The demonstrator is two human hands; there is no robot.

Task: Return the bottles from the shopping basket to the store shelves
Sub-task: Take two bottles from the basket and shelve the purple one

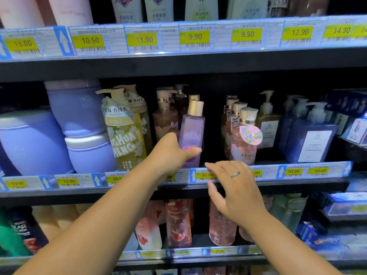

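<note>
The purple bottle (193, 126), upright on the shelf (79, 192), is gripped low by the left hand (171, 153); the right hand (236, 187) is spread and empty, nearer, rightward.

Take the yellow 28.00 price tag (206, 175) as your marker: far to its left you see big lavender jars (33, 141), and between them and the tag stands a yellow-green pump bottle (125, 135) printed with white flowers. Just up and right of the tag you have a pink Kustie bottle (245, 143) with a round floral sticker, and farther right square blue pump bottles (311, 143) with white labels. Below the tag sits a pink LUX bottle (178, 223), and well above it a 9.90 price tag (195, 37).
</note>
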